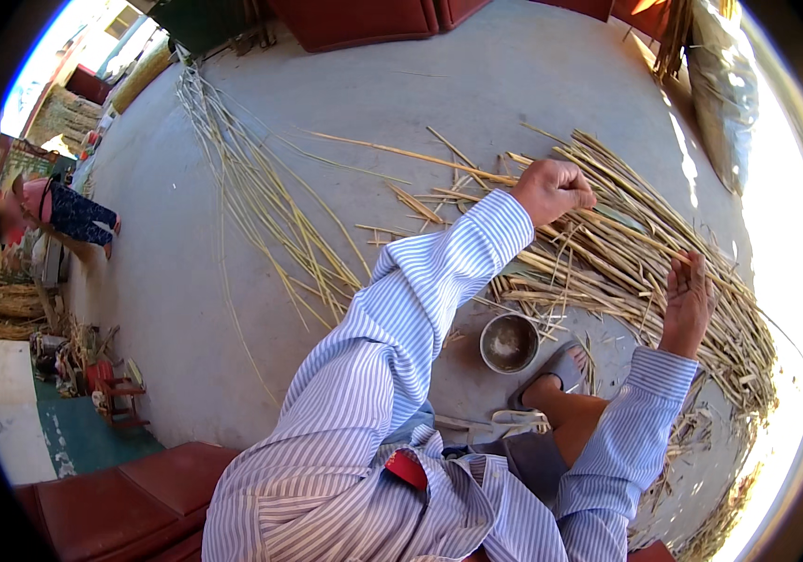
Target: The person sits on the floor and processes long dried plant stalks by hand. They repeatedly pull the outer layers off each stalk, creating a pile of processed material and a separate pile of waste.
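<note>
One long tan stalk is up over the big pile of stalks on the floor. The left hand has its fingers curled closed around it. The right hand has its fingers up at the stalk's end, but I can't tell if they pinch it. The stalk looks light, dry and stiff, so it might crack. Soft holds in two spots, well apart, seem best.

Bright daylight now, glare flooding the right rim to pure white! Sun streaks cut across the grey floor beside the pale sack. The stalks read sharp; fisheye bends the edges, black corners closing round, blue fringing upper left.
</note>
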`<action>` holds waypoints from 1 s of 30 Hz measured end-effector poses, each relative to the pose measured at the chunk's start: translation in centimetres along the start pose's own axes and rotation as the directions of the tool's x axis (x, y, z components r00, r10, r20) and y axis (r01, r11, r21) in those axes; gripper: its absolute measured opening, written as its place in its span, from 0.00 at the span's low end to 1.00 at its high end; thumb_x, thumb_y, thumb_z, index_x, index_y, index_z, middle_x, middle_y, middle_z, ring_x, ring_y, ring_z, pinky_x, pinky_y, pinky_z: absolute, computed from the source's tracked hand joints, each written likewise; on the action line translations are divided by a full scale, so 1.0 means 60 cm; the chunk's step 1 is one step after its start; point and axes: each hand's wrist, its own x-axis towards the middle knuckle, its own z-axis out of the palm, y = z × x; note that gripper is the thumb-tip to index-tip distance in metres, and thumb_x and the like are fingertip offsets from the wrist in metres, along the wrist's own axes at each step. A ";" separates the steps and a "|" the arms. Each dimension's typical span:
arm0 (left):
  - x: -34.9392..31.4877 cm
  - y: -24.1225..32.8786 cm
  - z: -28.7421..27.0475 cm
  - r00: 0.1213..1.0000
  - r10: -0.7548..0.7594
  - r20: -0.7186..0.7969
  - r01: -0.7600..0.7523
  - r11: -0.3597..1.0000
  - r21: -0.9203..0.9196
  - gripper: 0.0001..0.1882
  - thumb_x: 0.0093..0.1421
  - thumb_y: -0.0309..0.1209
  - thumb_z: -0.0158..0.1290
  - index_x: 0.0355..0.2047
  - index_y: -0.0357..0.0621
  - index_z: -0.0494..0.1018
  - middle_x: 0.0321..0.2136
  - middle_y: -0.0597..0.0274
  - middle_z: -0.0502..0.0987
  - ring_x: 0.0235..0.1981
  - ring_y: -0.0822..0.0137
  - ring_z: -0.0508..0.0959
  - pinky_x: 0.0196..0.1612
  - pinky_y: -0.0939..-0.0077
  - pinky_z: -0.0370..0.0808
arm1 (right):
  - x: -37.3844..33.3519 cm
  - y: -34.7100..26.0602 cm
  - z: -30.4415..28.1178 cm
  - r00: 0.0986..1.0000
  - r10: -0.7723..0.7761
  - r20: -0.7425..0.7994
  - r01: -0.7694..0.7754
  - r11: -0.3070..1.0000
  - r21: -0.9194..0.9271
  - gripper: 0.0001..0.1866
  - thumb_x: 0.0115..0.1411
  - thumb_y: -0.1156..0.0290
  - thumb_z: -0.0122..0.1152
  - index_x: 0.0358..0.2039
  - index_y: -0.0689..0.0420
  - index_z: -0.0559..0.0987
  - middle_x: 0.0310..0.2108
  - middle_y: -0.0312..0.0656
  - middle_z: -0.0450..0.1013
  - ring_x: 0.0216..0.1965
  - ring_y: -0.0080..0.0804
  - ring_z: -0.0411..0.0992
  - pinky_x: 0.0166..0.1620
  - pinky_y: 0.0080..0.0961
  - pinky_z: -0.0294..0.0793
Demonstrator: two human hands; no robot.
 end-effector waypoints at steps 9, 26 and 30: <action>-0.004 0.033 0.057 0.789 0.556 0.263 -0.558 0.467 0.686 0.18 0.48 0.46 0.61 0.31 0.47 0.75 0.25 0.62 0.76 0.34 0.62 0.74 0.40 0.62 0.67 | -0.024 0.038 0.059 0.987 0.048 0.154 -0.063 0.994 0.095 0.12 0.62 0.67 0.61 0.43 0.60 0.78 0.40 0.43 0.79 0.38 0.31 0.79 0.38 0.21 0.80; -0.036 0.078 -0.010 0.914 0.354 0.196 -0.391 0.647 0.654 0.09 0.52 0.35 0.61 0.24 0.46 0.74 0.20 0.62 0.76 0.24 0.59 0.75 0.31 0.64 0.63 | -0.043 0.036 0.109 0.961 0.097 0.258 -0.136 0.981 0.137 0.11 0.65 0.66 0.57 0.42 0.59 0.75 0.38 0.41 0.78 0.36 0.25 0.78 0.37 0.16 0.78; -0.047 0.079 -0.024 0.894 0.399 0.206 -0.413 0.552 0.724 0.10 0.52 0.34 0.61 0.22 0.47 0.72 0.18 0.62 0.75 0.22 0.60 0.74 0.29 0.65 0.62 | -0.046 0.049 0.133 0.971 0.101 0.215 -0.126 0.986 0.107 0.11 0.64 0.64 0.59 0.40 0.59 0.77 0.37 0.41 0.79 0.34 0.24 0.78 0.35 0.15 0.78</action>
